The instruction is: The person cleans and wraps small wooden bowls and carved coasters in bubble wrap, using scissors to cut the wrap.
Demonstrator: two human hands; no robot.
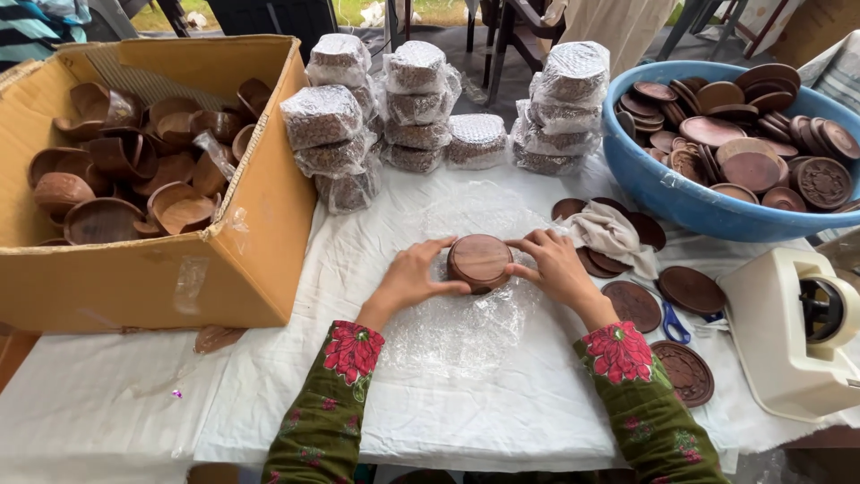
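Observation:
A round brown wooden box with its lid on [479,261] stands on a sheet of clear bubble wrap [457,327] spread over the white cloth. My left hand [413,278] grips its left side and my right hand [553,264] grips its right side, fingers curled around the rim. Both sleeves are green with red flowers.
A cardboard box [237,206] of wooden bowls stands at left. Stacks of bubble-wrapped bundles [417,108] line the back. A blue tub [681,193] of wooden lids sits at right, with loose lids [690,289], a cloth [614,235], blue scissors [674,323] and a white tape dispenser [793,332].

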